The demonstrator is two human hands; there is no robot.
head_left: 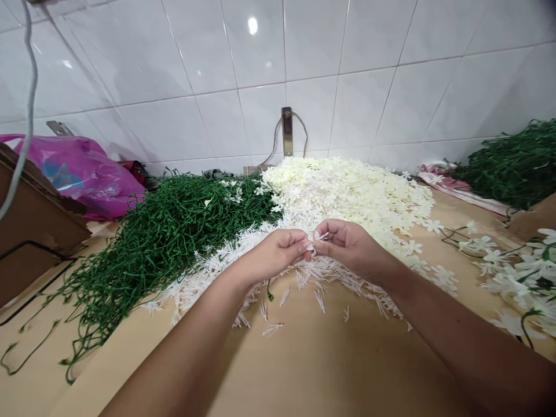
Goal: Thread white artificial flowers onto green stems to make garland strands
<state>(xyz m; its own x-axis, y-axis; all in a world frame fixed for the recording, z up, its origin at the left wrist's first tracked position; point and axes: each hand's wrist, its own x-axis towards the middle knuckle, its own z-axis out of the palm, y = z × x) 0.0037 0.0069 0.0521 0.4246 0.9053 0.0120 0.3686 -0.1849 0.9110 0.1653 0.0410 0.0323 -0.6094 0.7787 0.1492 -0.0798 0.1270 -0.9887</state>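
Note:
My left hand (284, 250) and my right hand (345, 240) meet fingertip to fingertip over the middle of the table. Pinched in the left fingers is a white artificial flower (310, 246), mostly covered by them. Between the right thumb and finger, a thin white stamen piece (322, 237) sticks out. Below the left hand a green stem end (270, 291) shows; whether it joins the flower I cannot tell. Loose white stamen pieces (221, 263) are heaped around and under both hands. Behind them rises a pile of cream-white flower heads (347, 185).
Green plastic stems (186, 220) form a large heap at left, with more stems (516, 165) at far right. Assembled white flower sprays (521, 266) lie at right. A cardboard box (39, 231) and pink plastic bag (87, 174) stand at left. A tiled wall (243, 52) closes the back.

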